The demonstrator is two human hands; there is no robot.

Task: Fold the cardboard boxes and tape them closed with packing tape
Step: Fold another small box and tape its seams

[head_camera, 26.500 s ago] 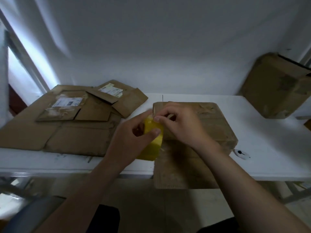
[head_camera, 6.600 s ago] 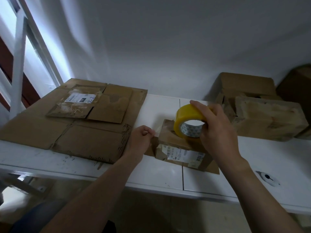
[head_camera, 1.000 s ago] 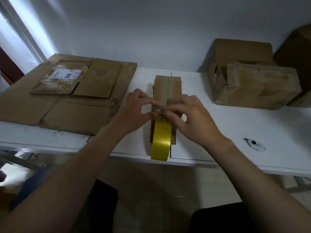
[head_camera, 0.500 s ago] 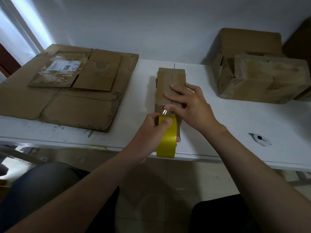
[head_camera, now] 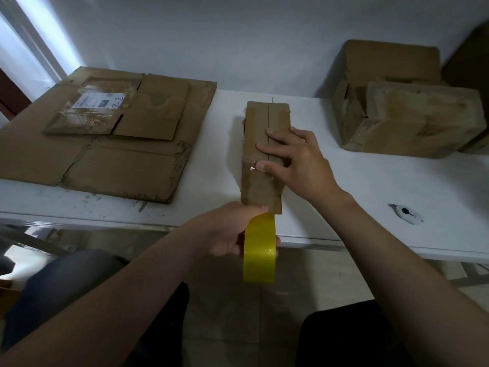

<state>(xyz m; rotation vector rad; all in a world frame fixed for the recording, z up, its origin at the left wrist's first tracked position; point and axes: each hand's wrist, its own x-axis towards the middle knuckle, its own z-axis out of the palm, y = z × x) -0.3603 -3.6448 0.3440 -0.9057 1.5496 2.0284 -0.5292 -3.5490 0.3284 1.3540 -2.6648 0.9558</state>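
A narrow folded cardboard box [head_camera: 264, 123] lies lengthwise on the white table [head_camera: 370, 186], its two top flaps meeting in a centre seam. My right hand [head_camera: 293, 160] presses flat on the box top, fingers across the seam and thumb on the tape's end. My left hand [head_camera: 227, 229] grips the yellow packing tape roll [head_camera: 259, 255] just past the table's front edge, below the box's near end. A clear strip of tape runs from the roll along the box's near half to my right thumb.
Flattened cardboard sheets [head_camera: 105, 139] with a shipping label cover the table's left side. Taped boxes [head_camera: 404, 112] are stacked at the back right by the wall. A small white object with a black spot [head_camera: 404, 213] lies near the front right edge.
My left hand has pulled the tape roll back towards me, off the box's near end and below the table edge. The right hand stays pressed on the box top.
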